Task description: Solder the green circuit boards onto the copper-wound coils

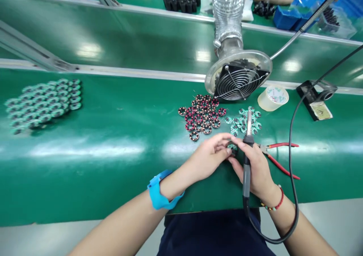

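Toward the bench's [113, 142] left end lies a heap of green ring boards [42, 104]. Mid-bench, wound coils [202, 116] wait. Near the front edge, the left hand [210, 157] pinches one small board [231, 147]; the right hand [256, 169] is closed around the soldering iron [247, 154].

Left hand [210, 155] and right hand [255, 169] together near front edge of green bench [113, 154], fingertips pinching 1 small green ring-shaped board [232, 147]. Soldering iron [247, 154] gripped in right hand, tip pointing away towards far edge. Red-handled pliers [279, 155] just right of it. Copper-wound coils [202, 114] and fume fan [239, 78] beyond; pile of green boards [42, 103] towards left edge.
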`<act>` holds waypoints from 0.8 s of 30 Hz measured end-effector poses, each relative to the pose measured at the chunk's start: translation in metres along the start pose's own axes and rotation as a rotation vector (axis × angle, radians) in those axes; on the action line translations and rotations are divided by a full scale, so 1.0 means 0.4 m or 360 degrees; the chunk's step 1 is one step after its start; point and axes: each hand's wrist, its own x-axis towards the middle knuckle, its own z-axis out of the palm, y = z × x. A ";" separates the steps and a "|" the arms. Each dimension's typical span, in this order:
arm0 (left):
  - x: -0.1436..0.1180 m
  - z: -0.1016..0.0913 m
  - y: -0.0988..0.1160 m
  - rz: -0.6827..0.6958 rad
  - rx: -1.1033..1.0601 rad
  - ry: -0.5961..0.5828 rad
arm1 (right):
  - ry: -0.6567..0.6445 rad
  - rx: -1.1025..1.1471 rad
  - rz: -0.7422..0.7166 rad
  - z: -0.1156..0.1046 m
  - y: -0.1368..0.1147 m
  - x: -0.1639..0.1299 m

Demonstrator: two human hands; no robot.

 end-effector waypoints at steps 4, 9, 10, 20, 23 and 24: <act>0.025 -0.122 0.039 0.0252 0.0283 0.0811 | 0.0116 0.0132 0.0131 -0.004 0.016 -0.010; 0.059 -0.317 0.034 0.0038 0.0788 0.1466 | 0.0233 0.0243 0.0455 -0.006 0.046 -0.022; 0.062 -0.341 0.026 0.0010 0.0831 0.1485 | 0.0249 0.0258 0.0473 -0.005 0.050 -0.023; 0.049 -0.307 0.013 0.0297 0.1431 0.1185 | 0.0253 0.0350 0.0561 0.005 0.058 -0.030; 0.056 -0.302 0.009 0.0318 0.1445 0.0996 | 0.0235 0.0333 0.0567 0.005 0.057 -0.034; 0.056 -0.303 0.010 0.0321 0.1426 0.0985 | 0.0228 0.0320 0.0567 0.004 0.057 -0.035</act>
